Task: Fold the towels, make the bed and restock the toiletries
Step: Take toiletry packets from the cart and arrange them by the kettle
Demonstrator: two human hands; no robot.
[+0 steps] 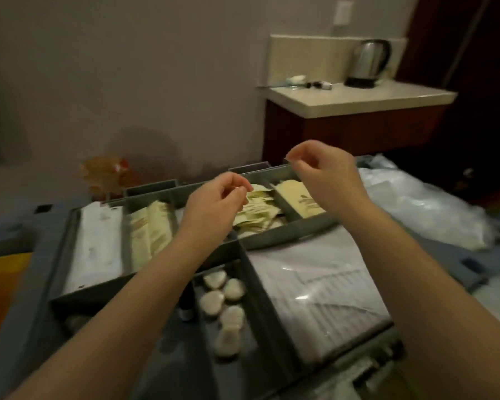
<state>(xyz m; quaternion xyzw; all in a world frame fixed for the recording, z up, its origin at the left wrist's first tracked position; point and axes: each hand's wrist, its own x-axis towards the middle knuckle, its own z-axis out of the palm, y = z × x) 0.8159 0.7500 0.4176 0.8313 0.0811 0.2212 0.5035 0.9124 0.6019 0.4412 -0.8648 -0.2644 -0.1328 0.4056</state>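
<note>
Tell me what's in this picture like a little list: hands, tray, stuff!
tray: grey, split into compartments
sachets: pale yellow, piled in a back compartment
round packs: white, in a front compartment
left hand: above the sachets, fingers curled; what it holds is unclear
right hand: above the tray's back edge, fingertips pinched; what it holds is unclear
kettle: on the counter, back right

Left hand (214, 194) and right hand (321, 168) hover, fingers curled inward.

Left hand (215, 199), right hand (322, 170) pinched above sachets (259, 216); contents unclear.
</note>
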